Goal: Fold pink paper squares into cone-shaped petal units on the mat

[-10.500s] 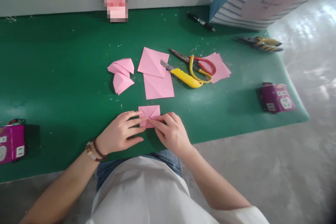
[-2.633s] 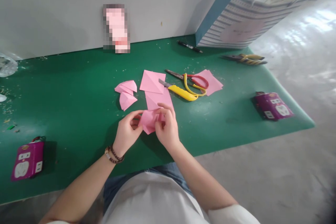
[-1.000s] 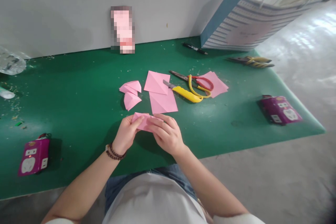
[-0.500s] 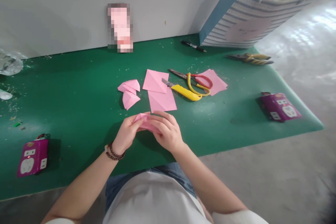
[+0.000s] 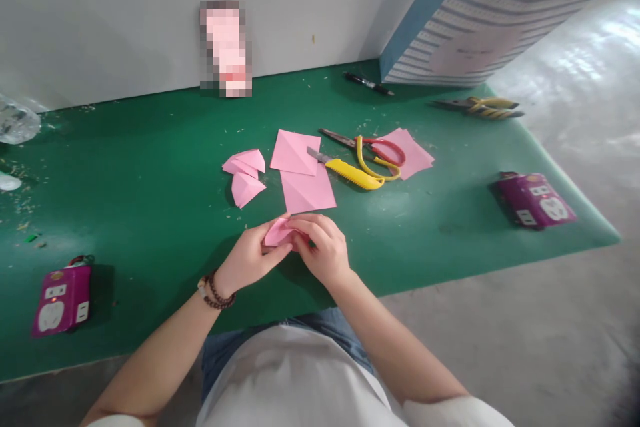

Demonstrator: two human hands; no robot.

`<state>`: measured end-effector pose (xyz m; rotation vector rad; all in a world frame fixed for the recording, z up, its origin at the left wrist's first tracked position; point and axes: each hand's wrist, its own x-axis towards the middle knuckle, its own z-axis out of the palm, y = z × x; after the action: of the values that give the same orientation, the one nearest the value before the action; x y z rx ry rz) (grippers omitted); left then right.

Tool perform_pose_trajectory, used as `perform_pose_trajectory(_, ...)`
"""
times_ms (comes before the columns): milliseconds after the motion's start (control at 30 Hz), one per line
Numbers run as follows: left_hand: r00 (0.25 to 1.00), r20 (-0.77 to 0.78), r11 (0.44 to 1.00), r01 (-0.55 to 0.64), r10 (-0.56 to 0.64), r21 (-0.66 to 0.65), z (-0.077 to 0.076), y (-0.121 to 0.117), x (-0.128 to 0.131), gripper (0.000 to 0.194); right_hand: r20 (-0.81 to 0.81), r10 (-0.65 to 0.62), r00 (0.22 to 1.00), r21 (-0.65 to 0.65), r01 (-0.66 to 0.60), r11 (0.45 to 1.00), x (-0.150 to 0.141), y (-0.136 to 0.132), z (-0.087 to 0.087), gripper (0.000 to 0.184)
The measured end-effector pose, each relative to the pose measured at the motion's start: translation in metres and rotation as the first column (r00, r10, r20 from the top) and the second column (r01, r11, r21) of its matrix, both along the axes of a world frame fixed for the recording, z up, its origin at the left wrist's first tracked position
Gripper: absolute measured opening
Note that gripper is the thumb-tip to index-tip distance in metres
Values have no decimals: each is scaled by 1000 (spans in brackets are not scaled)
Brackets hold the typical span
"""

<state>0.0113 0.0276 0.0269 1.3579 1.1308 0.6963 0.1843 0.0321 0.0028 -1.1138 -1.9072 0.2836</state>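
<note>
Between my hands, just above the table's near side, is a partly folded piece of pink paper [image 5: 277,232]. My left hand [image 5: 253,252] grips its left side, thumb below and fingers behind. My right hand [image 5: 323,243] pinches the right side, and its fingers cover much of the paper. Beyond my hands lie folded pink paper pieces [image 5: 247,188] and creased pink paper squares [image 5: 307,190]. A yellow utility knife [image 5: 355,175] has its blade tip over the upper square. Scissors [image 5: 383,150] with red and yellow handles rest beside it, partly over more pink sheets [image 5: 413,155].
On the green table [image 5: 165,173] stand a purple box at left [image 5: 63,300] and another purple box at right [image 5: 537,200]. Pliers [image 5: 477,107], a pen [image 5: 369,84] and a striped paper bag [image 5: 450,33] sit toward the back right. A clear plastic object [image 5: 17,121] is at far left.
Both hands still hold the pink paper, but it has turned and shifted slightly right. My left thumb has moved down to its lower edge. My right fingers have curled in more.
</note>
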Motion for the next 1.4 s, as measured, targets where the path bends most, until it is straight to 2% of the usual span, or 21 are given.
perform_pose_trajectory(100, 998, -51, 997, 31, -27, 76, 0, 0, 1, 44, 21, -23, 1000, -16, 24, 1000, -1, 0, -1, 18)
perform_pose_trajectory(233, 998, 0, 998, 55, -55, 25, -3, 0, 0, 44, 28, -27, 999, -66, 28, 997, -2, -1, 0, 20)
perform_pose_trajectory(367, 999, 35, 1000, 20, -20, -4, -5, 0, 0, 46, -60, -14, 998, -187, 2, 982, -2, -1, 3, 23)
perform_pose_trajectory(467, 997, 3, 997, -72, 72, -27, -4, 2, -2, 46, -193, -50, 980, -325, -16, 946, 0, 0, 5, 30)
perform_pose_trajectory(567, 986, -73, 989, -146, 147, 21, 1, 3, -3, 39, -323, -115, 939, -464, -51, 885, 2, 2, 6, 35)
perform_pose_trajectory(700, 961, -214, 980, -152, 177, 126, 5, 4, 0, 30, -321, -127, 939, -557, -78, 827, 4, 6, 11, 27)
perform_pose_trajectory(833, 937, -238, 939, -181, 256, 293, 1, 3, 2, 23, -192, -74, 979, -553, -45, 832, 0, 8, 16, 25)
perform_pose_trajectory(967, 907, -246, 846, -181, 340, 502, 0, 1, 3, 26, -122, -42, 992, -403, -11, 915, -6, 6, 18, 15)
perform_pose_trajectory(1033, 893, -232, 795, -195, 387, 575, 2, -2, 3, 28, -142, -55, 988, -357, 0, 934, -8, 3, 18, 16)
perform_pose_trajectory(1233, 862, -172, 710, -261, 476, 654, 5, -8, 1, 31, -223, -159, 962, -458, 40, 888, -12, -5, 17, 21)
perform_pose_trajectory(1400, 860, -174, 716, -269, 479, 644, 0, -8, 1, 39, -191, -200, 961, -446, 97, 890, -17, -7, 18, 15)
